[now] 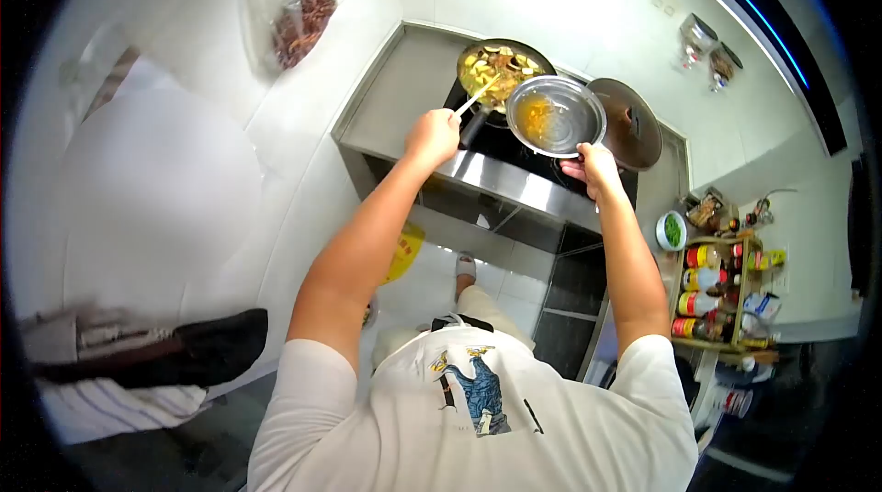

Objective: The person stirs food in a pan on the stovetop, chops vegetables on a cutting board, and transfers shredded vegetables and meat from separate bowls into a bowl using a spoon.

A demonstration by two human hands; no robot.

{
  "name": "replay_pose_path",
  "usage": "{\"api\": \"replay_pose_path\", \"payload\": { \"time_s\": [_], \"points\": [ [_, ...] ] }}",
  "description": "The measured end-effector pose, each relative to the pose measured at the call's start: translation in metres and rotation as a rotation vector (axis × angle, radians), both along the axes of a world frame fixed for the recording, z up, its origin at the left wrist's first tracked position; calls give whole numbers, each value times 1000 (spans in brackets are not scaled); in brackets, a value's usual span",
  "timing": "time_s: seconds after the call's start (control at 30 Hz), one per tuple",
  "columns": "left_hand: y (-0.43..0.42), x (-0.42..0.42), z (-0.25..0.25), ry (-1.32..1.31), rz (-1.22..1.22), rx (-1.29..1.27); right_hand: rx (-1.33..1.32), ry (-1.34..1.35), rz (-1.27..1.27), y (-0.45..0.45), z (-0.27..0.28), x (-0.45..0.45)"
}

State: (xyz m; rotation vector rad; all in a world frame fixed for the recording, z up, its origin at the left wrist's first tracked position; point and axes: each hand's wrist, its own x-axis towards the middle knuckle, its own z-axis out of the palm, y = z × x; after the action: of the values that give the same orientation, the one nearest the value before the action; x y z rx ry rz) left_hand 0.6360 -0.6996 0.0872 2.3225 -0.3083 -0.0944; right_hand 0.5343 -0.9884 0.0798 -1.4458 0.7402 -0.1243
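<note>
My left hand (pixel 434 137) is closed round a pair of pale chopsticks (pixel 478 95), whose tips reach into the food in a dark frying pan (pixel 467 49) on the stove. Yellowish pieces and some darker ones lie in the pan, and its black handle points toward me. With my right hand (pixel 593 169) I grip the near rim of a metal bowl (pixel 579 115), held tilted beside the pan and partly over its right edge. Orange-brown liquid or residue shows on the left of the bowl's inside.
A large brown lid (pixel 634 124) rests right of the bowl. Farther right are a light bowl of chopped greens (pixel 672 231) and a rack with several bottles (pixel 703 279). A range hood (pixel 753 10) hangs upper right; a bag of dried red food (pixel 303 25) hangs at left.
</note>
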Motion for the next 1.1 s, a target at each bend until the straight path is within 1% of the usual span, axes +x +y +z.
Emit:
{"api": "replay_pose_path", "payload": {
  "time_s": [0.1,0.13,0.2,0.23,0.3,0.33,0.37,0.4,0.43,0.5,0.53,0.6,0.7,0.77,0.83,0.93,1.0,1.1],
  "points": [
    [-33,62,-16,-81,-59,204,11,35,12,-37,-2,57],
    [-43,82,-20,-76,-60,193,-5,34,-22,-43,-1,74],
    [-61,111,-30,-205,-179,345,-19,54,9,-57,1,103],
    [-71,123,-32,-196,-177,335,-18,80,15,-65,2,119],
    [-89,148,-32,-235,-212,435,-34,94,13,-78,-3,149],
    [-97,158,-32,-202,-208,473,-38,107,27,-84,-6,162],
    [-105,166,-31,-205,-206,465,-42,117,39,-92,-8,173],
    [-111,175,-32,-207,-237,499,-75,151,78,-90,5,178],
    [-116,182,-33,-209,-268,535,-69,138,66,-94,0,189],
    [-126,192,-31,-209,-285,518,-108,216,31,-91,11,202],
    [-130,196,-28,-185,-300,556,-110,215,27,-93,10,208],
    [-135,202,-23,-155,-313,586,-131,100,74,-95,7,219],
    [-140,209,-17,-106,-341,609,-172,149,98,-97,7,234],
    [-139,213,-14,-121,-348,591,-167,138,111,-96,8,238],
    [-138,215,-12,-136,-355,575,-267,127,63,-91,12,241],
    [-138,221,-8,-122,-377,616,-317,158,121,-92,15,246],
    [-138,222,-6,-169,-390,614,-336,155,125,-93,16,249],
    [-139,224,0,-157,-411,643,-350,141,119,-93,17,251]
  ]
}}
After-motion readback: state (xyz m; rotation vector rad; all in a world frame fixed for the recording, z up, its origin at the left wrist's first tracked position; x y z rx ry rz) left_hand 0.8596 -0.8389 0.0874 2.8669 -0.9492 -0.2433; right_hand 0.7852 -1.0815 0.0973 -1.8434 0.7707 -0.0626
